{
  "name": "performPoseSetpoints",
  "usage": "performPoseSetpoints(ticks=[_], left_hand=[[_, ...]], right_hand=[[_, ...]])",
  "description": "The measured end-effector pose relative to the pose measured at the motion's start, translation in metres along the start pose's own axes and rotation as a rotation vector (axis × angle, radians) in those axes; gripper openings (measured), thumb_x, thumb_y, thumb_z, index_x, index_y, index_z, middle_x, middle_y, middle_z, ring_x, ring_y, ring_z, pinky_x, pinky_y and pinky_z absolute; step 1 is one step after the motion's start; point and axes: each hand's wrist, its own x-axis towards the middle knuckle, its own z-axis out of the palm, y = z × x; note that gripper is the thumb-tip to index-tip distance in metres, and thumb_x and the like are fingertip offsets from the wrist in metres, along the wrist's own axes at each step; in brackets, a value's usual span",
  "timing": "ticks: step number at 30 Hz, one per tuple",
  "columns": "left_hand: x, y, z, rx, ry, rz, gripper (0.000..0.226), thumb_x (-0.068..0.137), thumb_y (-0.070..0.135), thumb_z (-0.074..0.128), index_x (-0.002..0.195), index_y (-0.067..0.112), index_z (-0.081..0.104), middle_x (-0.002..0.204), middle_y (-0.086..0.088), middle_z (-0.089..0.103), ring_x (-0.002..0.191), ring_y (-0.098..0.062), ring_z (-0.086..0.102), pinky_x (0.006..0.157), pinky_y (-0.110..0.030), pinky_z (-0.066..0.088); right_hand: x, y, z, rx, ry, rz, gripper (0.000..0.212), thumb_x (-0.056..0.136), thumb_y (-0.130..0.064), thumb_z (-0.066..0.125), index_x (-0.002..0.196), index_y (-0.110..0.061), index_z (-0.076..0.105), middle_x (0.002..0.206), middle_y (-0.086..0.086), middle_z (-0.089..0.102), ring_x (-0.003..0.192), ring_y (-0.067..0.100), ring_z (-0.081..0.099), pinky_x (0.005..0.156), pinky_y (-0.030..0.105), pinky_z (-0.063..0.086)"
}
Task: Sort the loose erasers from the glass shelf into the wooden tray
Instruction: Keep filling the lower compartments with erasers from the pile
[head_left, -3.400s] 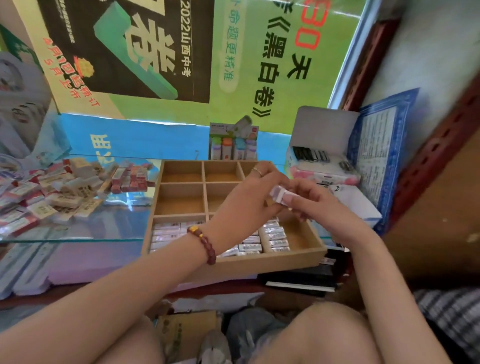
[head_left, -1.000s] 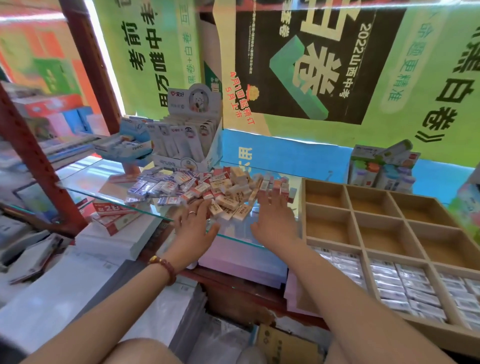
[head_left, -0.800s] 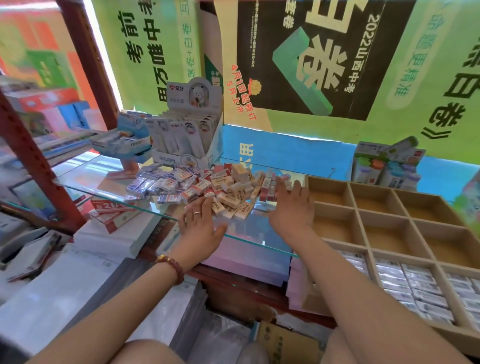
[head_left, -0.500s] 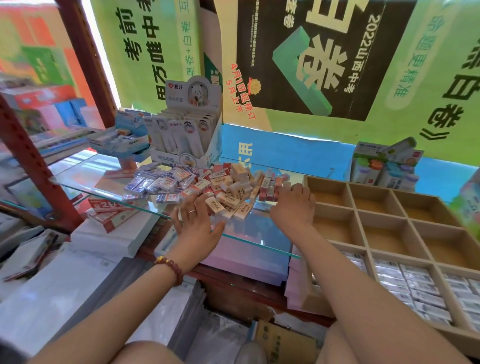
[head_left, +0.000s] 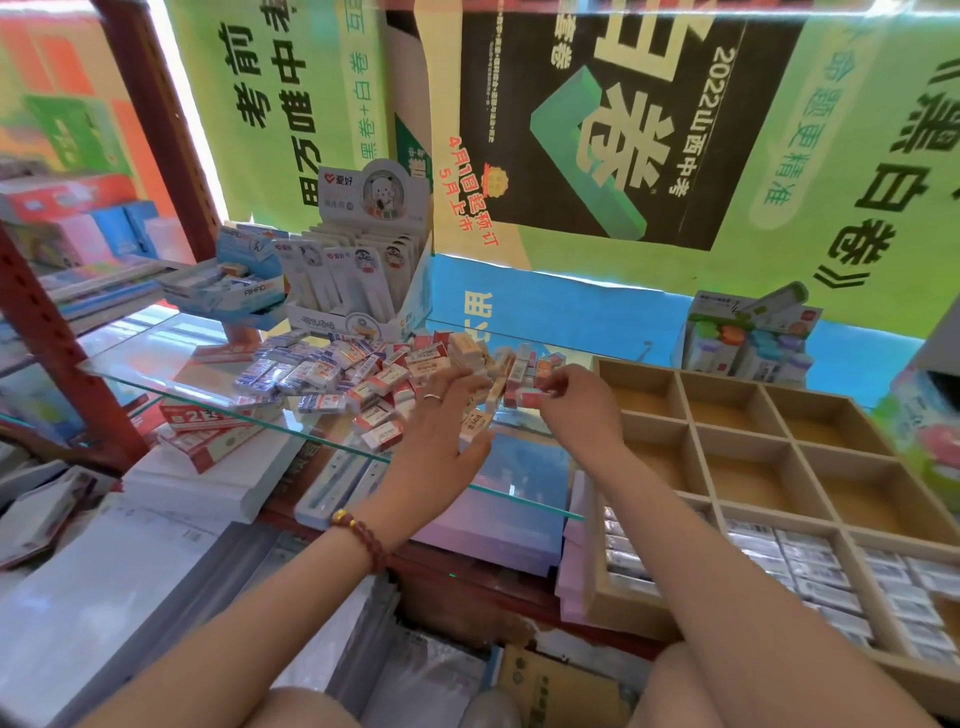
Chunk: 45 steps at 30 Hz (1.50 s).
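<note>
Glass shelf (head_left: 156, 364) runs across the left, wooden tray (head_left: 696, 423) sits just right of it, near row packed with wrapped erasers (head_left: 810, 566). Loose erasers (head_left: 363, 369) heaped mid-shelf. Left hand (head_left: 441, 431) reaches into the heap's near edge, fingers stretched, an eraser by the thumb; can't tell if it's gripped. Right hand (head_left: 582, 410) pinches a red-and-white eraser (head_left: 532, 399) at the heap's right edge.

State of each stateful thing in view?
eraser pile: loose, on glass shelf
wooden tray: back six compartments empty, near row holds erasers
left hand: grips tan erasers
right hand: pinches red-white eraser
display box: open, stocked
</note>
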Motion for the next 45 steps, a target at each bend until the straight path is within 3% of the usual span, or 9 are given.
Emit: performPoseSetpoints(ticks=[4,9,12,15,19,30,35,40,45], left_hand=[[0.003,0.024,0.009,-0.407,-0.095,-0.168,0.048,0.096,0.022,0.049,0.138,0.033,0.029,0.128,0.015,0.04,0.098,-0.004,0.054,0.081,-0.016,0.046],[0.013,0.029,0.015,-0.694,0.151,-0.401,0.013,0.099,0.015,0.043,0.103,0.023,0.053,0.093,-0.002,0.058,0.07,-0.008,0.057,0.057,-0.019,0.046],[0.012,0.024,0.014,-0.608,0.22,-0.465,0.018,0.099,0.011,0.039,0.093,0.022,0.052,0.079,0.002,0.053,0.063,-0.003,0.049,0.058,-0.017,0.044],[0.01,0.021,0.011,-0.613,0.21,-0.524,0.019,0.101,0.012,0.033,0.097,0.016,0.051,0.075,0.004,0.047,0.059,-0.003,0.045,0.058,-0.017,0.04],[0.009,0.02,0.005,-0.601,0.234,-0.528,0.02,0.101,0.011,0.033,0.1,0.014,0.052,0.073,0.002,0.046,0.062,-0.006,0.044,0.06,-0.02,0.038],[0.008,0.028,0.005,-0.533,0.178,-0.421,0.023,0.1,0.009,0.036,0.091,0.022,0.053,0.076,0.006,0.049,0.058,0.007,0.048,0.062,-0.012,0.041],[0.008,0.034,0.005,-0.543,0.154,-0.384,0.027,0.1,0.009,0.037,0.095,0.029,0.054,0.076,0.001,0.05,0.066,-0.006,0.049,0.063,-0.017,0.045],[0.012,0.044,0.01,-0.764,0.087,-0.389,0.022,0.099,0.013,0.044,0.12,0.017,0.046,0.108,-0.009,0.06,0.088,-0.022,0.065,0.07,-0.022,0.056],[0.025,0.07,0.021,-0.876,0.044,-0.408,0.023,0.097,0.0,0.039,0.108,0.001,0.06,0.095,-0.014,0.066,0.081,-0.016,0.067,0.069,-0.019,0.055]], right_hand=[[-0.006,-0.016,-0.015,0.603,-0.192,-0.019,0.015,0.08,-0.02,0.076,0.082,-0.015,0.062,0.077,-0.001,0.065,0.065,0.007,0.061,0.058,0.011,0.045],[-0.009,-0.013,-0.012,0.391,-0.286,-0.212,0.005,0.085,-0.017,0.068,0.086,-0.017,0.062,0.077,-0.009,0.06,0.067,-0.001,0.052,0.06,0.005,0.039],[0.0,0.01,-0.009,-0.175,-0.098,-0.256,0.026,0.089,-0.024,0.058,0.115,-0.02,0.058,0.112,-0.001,0.061,0.101,0.015,0.054,0.08,0.023,0.043],[0.007,0.026,-0.01,-0.496,-0.158,-0.231,0.063,0.087,-0.017,0.055,0.145,-0.025,0.031,0.152,0.002,0.029,0.135,0.026,0.03,0.107,0.037,0.029],[0.011,0.026,-0.006,-0.651,-0.254,-0.271,0.074,0.088,-0.022,0.055,0.15,-0.03,0.015,0.16,-0.002,0.004,0.142,0.029,0.016,0.113,0.043,0.019],[0.015,0.029,0.001,-0.637,0.059,-0.257,0.027,0.097,-0.019,0.048,0.121,-0.025,0.058,0.124,0.005,0.055,0.119,0.023,0.043,0.097,0.031,0.037],[0.013,0.02,-0.015,-0.174,0.154,-0.148,0.013,0.093,-0.016,0.054,0.094,-0.022,0.065,0.1,0.001,0.067,0.098,0.02,0.057,0.08,0.03,0.045],[-0.017,-0.007,-0.057,0.705,-0.162,0.008,0.02,0.092,-0.01,0.059,0.109,-0.019,0.055,0.085,-0.006,0.062,0.061,-0.005,0.057,0.055,0.009,0.044],[-0.04,-0.01,-0.072,0.601,-0.179,-0.137,0.013,0.088,-0.008,0.063,0.099,-0.016,0.068,0.081,-0.011,0.062,0.065,-0.008,0.054,0.067,0.01,0.043]])
